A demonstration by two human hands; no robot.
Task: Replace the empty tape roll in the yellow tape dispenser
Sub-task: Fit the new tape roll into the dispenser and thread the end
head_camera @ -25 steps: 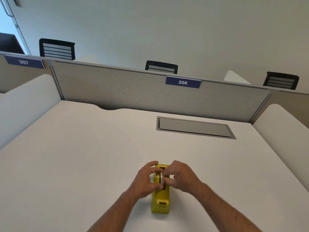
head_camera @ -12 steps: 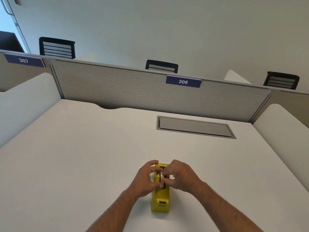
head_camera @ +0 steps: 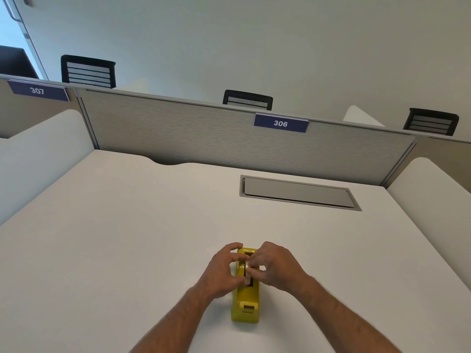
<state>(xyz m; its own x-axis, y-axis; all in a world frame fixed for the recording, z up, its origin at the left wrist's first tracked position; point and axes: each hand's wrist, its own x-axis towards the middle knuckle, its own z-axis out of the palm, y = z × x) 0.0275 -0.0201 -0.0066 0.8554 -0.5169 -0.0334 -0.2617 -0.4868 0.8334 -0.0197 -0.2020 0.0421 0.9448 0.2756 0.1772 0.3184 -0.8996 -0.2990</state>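
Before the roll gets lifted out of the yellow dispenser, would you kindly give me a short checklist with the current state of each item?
1. Yellow tape dispenser flat on the desk: ok.
2. Left hand steadying the dispenser's side: ok.
3. Right hand has its grip on the tape roll in the slot: ok, fingers pinch it.
4. Roll is empty: cannot tell, mostly hidden by fingers.
5. Replacement roll within reach: not ok, none in view.
6. Cutter end unobstructed: ok.
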